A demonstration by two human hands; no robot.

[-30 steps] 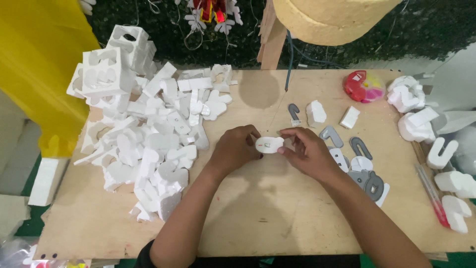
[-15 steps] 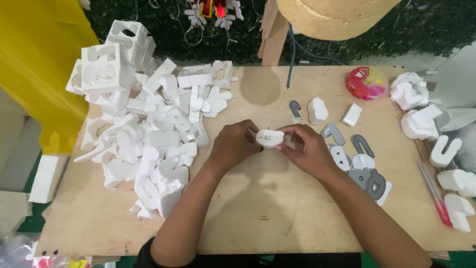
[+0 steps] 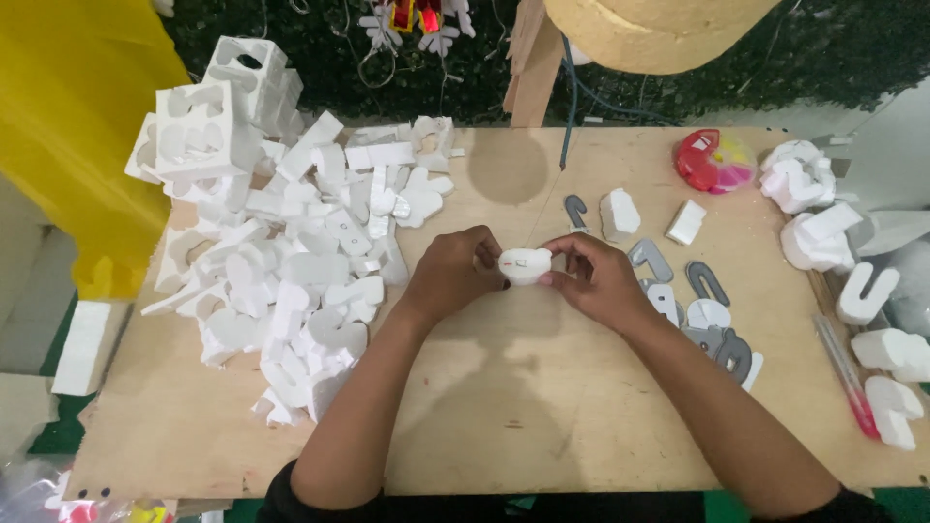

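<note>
I pinch a small white foam piece (image 3: 524, 264) between my left hand (image 3: 453, 274) and right hand (image 3: 593, 279), above the plywood table (image 3: 542, 407). It looks feather-light, crumbly, easily dented, so I grip its ends gently. Foam offcuts (image 3: 291, 252) heap at nine o'clock; flat grey shapes (image 3: 702, 310) lie at three.

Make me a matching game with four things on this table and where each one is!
Things:
1. small white foam piece
2. big pile of white foam scraps
3. red and pink round thing
4. grey hook shapes

Places:
A. far right part of the table, near the back edge
B. left side of the table
C. held between both hands in the middle
D. flat on the table just right of the right hand

Pairs: 1-C, 2-B, 3-A, 4-D
</note>
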